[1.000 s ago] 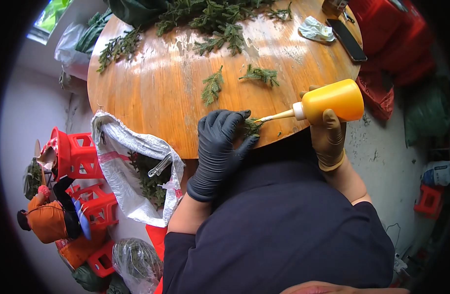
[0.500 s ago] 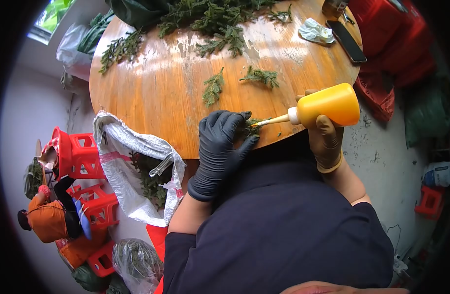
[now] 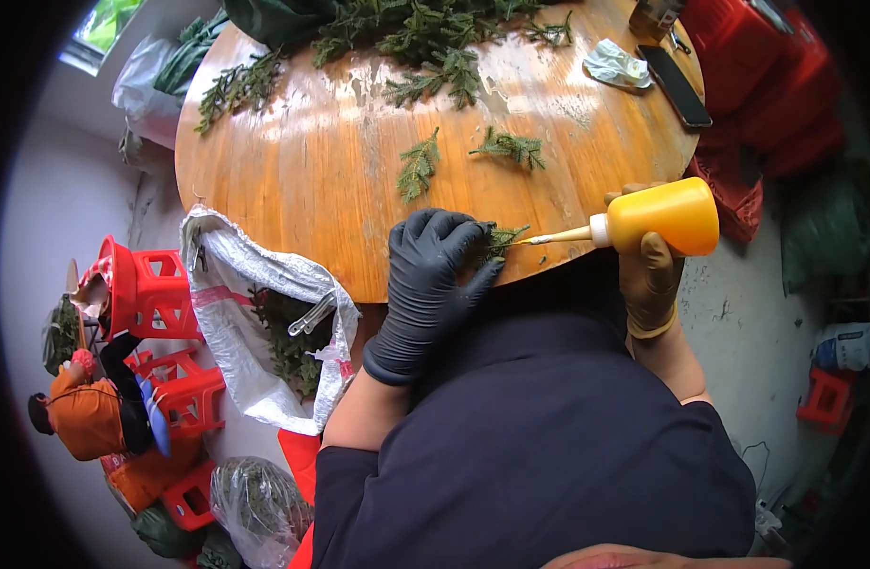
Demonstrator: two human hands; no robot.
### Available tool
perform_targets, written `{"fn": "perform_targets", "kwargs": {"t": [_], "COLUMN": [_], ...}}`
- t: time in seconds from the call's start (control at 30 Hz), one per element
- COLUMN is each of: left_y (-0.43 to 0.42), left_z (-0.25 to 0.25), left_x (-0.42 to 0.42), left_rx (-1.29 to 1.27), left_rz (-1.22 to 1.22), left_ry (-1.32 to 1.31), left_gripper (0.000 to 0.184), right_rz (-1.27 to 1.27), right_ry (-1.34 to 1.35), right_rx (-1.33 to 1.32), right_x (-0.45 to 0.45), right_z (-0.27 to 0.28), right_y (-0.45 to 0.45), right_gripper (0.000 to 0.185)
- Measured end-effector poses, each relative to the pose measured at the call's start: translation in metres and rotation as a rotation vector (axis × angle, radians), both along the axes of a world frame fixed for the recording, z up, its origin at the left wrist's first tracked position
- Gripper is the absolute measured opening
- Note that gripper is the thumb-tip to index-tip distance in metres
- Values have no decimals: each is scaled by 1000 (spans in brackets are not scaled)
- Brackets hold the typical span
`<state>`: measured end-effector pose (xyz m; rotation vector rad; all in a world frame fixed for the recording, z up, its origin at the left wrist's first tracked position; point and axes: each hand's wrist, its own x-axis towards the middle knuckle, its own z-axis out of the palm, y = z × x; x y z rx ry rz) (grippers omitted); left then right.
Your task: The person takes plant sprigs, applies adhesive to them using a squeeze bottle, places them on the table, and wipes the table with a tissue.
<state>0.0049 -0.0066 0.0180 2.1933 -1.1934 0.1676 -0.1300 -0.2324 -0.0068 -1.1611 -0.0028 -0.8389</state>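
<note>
Bottle (image 3: pixel 664 218) in grip of right hand (image 3: pixel 650 280), nozzle (image 3: pixel 563 236) near sprig (image 3: pixel 498 241) apparently in left hand (image 3: pixel 427 275).

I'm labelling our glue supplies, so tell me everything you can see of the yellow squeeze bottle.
The yellow squeeze bottle has a smooth, plastic-looking body, a white collar and a long, tapering tan nozzle with a whitish tip. The tan-gloved right hand grips its body, holding it nearly level, nozzle pointing toward the conifer sprig. Whether the tip touches the sprig is unclear.

Red stools (image 3: pixel 164 299) stand near a pale wall (image 3: pixel 74 180).
</note>
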Motion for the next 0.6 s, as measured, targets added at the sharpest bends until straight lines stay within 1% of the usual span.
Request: {"fn": "perform_targets", "kwargs": {"t": [0.2, 0.3, 0.5, 0.6], "left_y": [-1, -1, -1, -1], "left_z": [2, 2, 3, 4], "left_x": [0, 0, -1, -1], "left_rx": [19, 20, 13, 13], "left_rz": [-10, -7, -6, -4], "left_ry": [-4, -7, -5, -11], "left_gripper": [32, 31, 31, 31], "right_rz": [10, -1, -8, -10], "right_ry": [-37, 28, 27, -21], "right_rx": [-54, -50, 19, 60], "right_x": [-3, -3, -5, -5], "right_z": [1, -2, -8, -8], "right_y": [-11, -15, -21, -23], "right_gripper": [50, 53, 52, 47]}}
